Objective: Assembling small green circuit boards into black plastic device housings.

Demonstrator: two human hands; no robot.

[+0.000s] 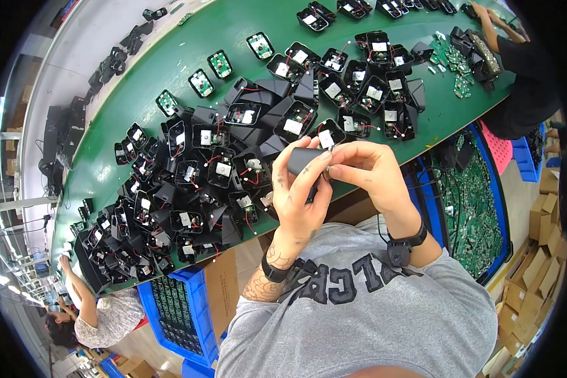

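Observation:
My left hand (299, 201) is closed around a black plastic housing (303, 161), held up in front of my chest at the table's near edge. The fingers of my right hand (375, 173) are pinched together at the housing's right end. What sits between those fingertips is too small and covered to make out. Just beyond my hands lies a big heap of similar black housings (268, 116), many with green boards, white parts and red wires inside. One open housing (329, 135) with a white part rests right behind my fingers.
The long green table (164, 72) carries the heap and several board-filled housings (220, 64). Loose circuit boards (447, 53) lie far right, near a co-worker's hands (485, 19). Another person (107, 321) works at left. Blue crates (205, 309) and cardboard boxes (538, 271) stand below.

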